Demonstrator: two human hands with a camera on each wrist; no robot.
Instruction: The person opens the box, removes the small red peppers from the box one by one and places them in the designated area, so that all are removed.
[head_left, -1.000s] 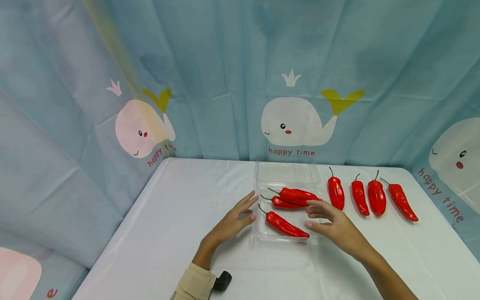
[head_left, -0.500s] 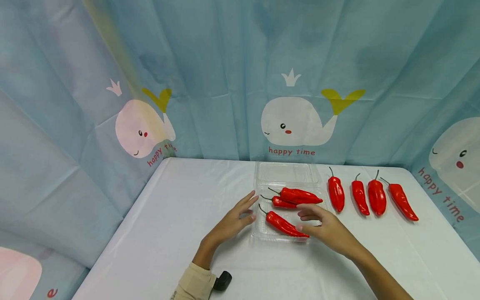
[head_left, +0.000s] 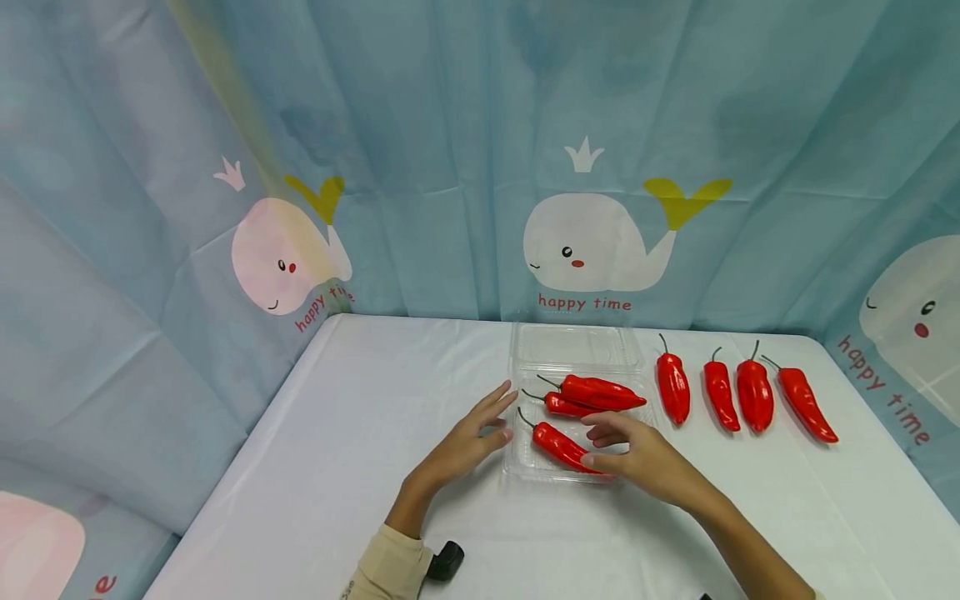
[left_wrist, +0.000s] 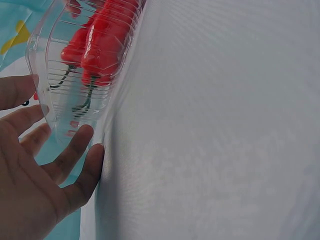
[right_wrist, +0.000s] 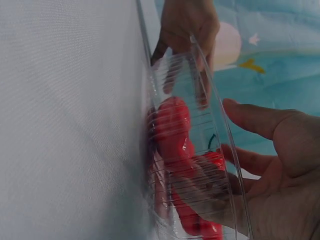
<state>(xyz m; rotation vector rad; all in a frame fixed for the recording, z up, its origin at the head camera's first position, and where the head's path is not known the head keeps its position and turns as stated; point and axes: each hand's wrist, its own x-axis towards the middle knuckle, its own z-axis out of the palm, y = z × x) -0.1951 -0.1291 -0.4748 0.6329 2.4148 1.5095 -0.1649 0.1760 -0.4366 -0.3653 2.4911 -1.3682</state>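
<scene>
A clear plastic clamshell box (head_left: 576, 343) lies with its lid folded back, holding red chili peppers. One front chili pepper (head_left: 557, 442) slants across the base; behind it a second chili pepper (head_left: 602, 392) overlaps a third chili pepper (head_left: 562, 406). My left hand (head_left: 467, 443) is at the box's left side, fingers extended and spread along the wall in the left wrist view. My right hand (head_left: 639, 454) reaches in over the right wall, thumb and fingers apart. Its thumb overlaps the front pepper's tip in the head view. Fingers (right_wrist: 200, 185) show through the clear wall in the right wrist view.
Right of the box several more chili peppers lie in a row on the white cloth, from one chili pepper (head_left: 672, 388) to the farthest chili pepper (head_left: 806, 404). A blue curtain (head_left: 450, 167) with whale prints stands behind the table (head_left: 300, 483).
My right hand has moved left and slightly toward the front, from the box's right edge to over the front pepper's tip. The left hand and the peppers stay in place.
</scene>
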